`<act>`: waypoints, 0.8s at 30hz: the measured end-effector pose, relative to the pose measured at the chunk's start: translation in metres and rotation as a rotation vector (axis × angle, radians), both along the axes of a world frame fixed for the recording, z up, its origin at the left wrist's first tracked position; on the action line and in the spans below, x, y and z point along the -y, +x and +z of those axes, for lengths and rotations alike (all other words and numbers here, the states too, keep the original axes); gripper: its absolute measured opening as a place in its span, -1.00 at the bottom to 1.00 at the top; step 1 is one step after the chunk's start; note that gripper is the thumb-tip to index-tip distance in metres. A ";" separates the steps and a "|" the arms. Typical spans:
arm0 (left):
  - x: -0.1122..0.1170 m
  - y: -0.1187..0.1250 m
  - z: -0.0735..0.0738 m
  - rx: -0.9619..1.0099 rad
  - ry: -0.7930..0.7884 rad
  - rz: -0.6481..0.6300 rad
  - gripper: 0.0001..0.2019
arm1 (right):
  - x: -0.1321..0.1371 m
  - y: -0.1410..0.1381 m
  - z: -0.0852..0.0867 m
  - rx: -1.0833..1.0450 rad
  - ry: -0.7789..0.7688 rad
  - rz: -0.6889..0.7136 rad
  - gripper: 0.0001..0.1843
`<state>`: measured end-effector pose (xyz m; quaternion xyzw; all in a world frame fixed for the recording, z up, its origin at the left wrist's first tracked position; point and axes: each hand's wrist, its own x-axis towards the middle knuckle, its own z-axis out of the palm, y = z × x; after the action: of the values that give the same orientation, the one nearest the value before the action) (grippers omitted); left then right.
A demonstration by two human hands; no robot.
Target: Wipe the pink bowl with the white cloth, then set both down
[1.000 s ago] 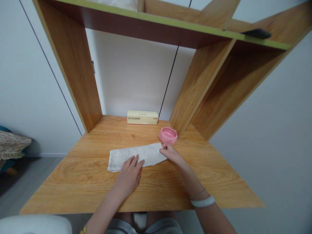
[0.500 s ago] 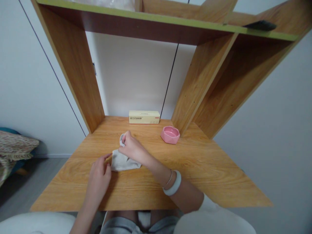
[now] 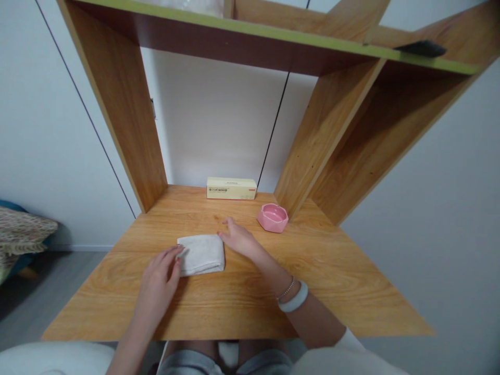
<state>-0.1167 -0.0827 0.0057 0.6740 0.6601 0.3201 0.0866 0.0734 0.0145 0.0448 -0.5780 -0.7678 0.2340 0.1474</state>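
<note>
A pale folded cloth [image 3: 203,252] lies flat on the wooden desk, its layers stacked into a rough rectangle. My left hand [image 3: 162,271] rests at the cloth's left edge, fingers apart, the fingertips touching or just over it. Beside the upper right corner of the cloth is my right hand [image 3: 237,237], its fingers spread and holding nothing. Whether the right thumb touches that corner I cannot tell.
A pink angular bowl [image 3: 272,217] stands right of my right hand. Behind it, a long cream box [image 3: 231,188] sits against the back wall. Wooden uprights [image 3: 318,135] and a green-edged shelf [image 3: 250,39] frame the desk [image 3: 312,281].
My right hand has let go of the cloth's lifted flap and moved right, its fingers opening. The flap now lies down flat. My left hand has stayed about where it was.
</note>
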 end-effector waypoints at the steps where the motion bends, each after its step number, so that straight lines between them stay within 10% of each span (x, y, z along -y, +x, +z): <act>1: 0.000 0.003 -0.001 -0.041 -0.059 -0.003 -0.64 | 0.003 0.003 -0.009 -0.024 -0.051 0.020 -0.54; 8: 0.003 0.019 0.012 -0.219 -0.162 0.084 -0.61 | 0.024 0.025 -0.052 -0.324 -0.110 -0.104 -0.19; 17: -0.019 0.035 0.015 -0.163 -0.045 -0.023 -0.62 | 0.010 0.158 -0.031 -0.131 0.079 -0.358 -0.13; 24: -0.036 0.053 0.028 -0.138 0.014 -0.131 -0.66 | 0.003 0.150 -0.013 0.166 0.288 -0.337 -0.52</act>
<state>-0.0634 -0.0468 0.0334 0.7368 0.6168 0.2710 0.0571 0.2239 0.0119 0.0322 -0.6884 -0.6952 0.0458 0.2018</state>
